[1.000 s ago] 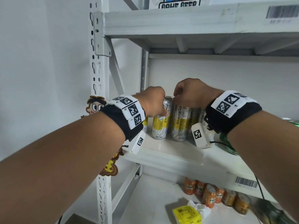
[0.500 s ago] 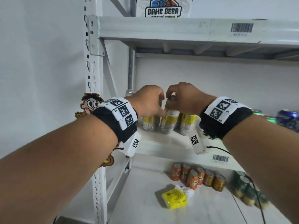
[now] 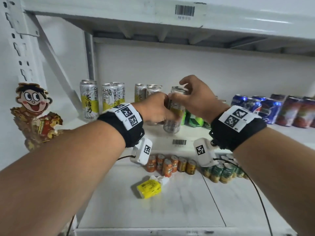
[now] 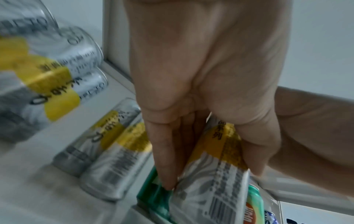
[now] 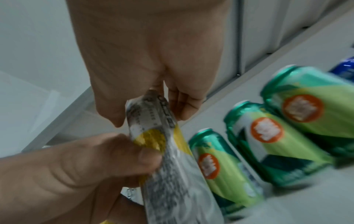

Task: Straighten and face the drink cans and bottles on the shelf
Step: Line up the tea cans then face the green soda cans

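On the shelf (image 3: 187,133), tea cans (image 3: 89,99) stand at the left, the held can (image 3: 173,114) sits between both hands at the front edge, corn cans (image 3: 196,120) just right, cola cans (image 3: 252,106) farther right.

Place: a shop stockroom or store aisle is suggested.
Evidence: white metal shelving (image 3: 109,7) is labelled with barcode stickers (image 3: 185,10); canned drinks (image 3: 89,99) are grouped by brand.
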Motion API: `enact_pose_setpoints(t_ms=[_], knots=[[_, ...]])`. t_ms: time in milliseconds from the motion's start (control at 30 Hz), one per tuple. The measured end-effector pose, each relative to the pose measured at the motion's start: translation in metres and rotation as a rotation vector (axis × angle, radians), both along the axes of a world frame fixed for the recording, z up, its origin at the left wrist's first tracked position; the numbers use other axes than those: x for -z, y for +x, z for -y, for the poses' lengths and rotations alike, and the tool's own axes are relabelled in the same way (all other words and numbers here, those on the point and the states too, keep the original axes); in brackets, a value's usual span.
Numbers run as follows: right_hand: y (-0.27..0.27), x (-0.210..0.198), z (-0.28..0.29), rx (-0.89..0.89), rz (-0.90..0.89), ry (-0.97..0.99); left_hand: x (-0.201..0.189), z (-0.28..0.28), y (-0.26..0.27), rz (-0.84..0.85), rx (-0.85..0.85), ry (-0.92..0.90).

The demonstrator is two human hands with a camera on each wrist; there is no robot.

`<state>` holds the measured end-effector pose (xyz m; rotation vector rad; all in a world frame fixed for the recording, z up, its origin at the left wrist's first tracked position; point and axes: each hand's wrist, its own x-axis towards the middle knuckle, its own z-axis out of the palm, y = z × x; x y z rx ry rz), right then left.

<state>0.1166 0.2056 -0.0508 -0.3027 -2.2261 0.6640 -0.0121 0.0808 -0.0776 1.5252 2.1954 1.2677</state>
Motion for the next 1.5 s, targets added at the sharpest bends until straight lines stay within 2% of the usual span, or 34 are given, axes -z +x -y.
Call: enact_pose_setpoints(t_ms=[200,367,667,800,933,1067,1167,1367,1500], knots=[[0.027,0.038,-0.058,-0.054,0.024,-0.211,0.015,-0.05,0.031,0.161,0.0,0.087],[0.039,0.051,-0.095,-0.18,-0.014,-0.333,0.029,-0.081,0.048,0.26,0.004,0.128],[0.045,0.071,-0.107,-0.338,-0.039,-0.466,0.047,-0.081,0.05,0.421,0.015,0.173],[0.037,0.073,-0.105,-0.367,-0.041,-0.482,0.045,-0.072,0.048,0.377,0.058,0.117],[0.025,0.076,-0.096,-0.436,-0.043,-0.497,0.051,-0.059,0.039,0.348,0.01,0.202],[0.005,0.079,-0.081,-0.514,-0.058,-0.594,0.058,-0.044,0.025,0.269,-0.025,0.278],[-0.007,0.084,-0.069,-0.564,-0.073,-0.626,0.062,-0.032,0.018,0.272,-0.034,0.33],[-0.01,0.089,-0.056,-0.602,-0.029,-0.568,0.068,-0.017,0.01,0.341,-0.024,0.36],[0.0,0.092,-0.062,-0.661,-0.095,-0.606,0.073,-0.017,0.014,0.27,0.011,0.348]])
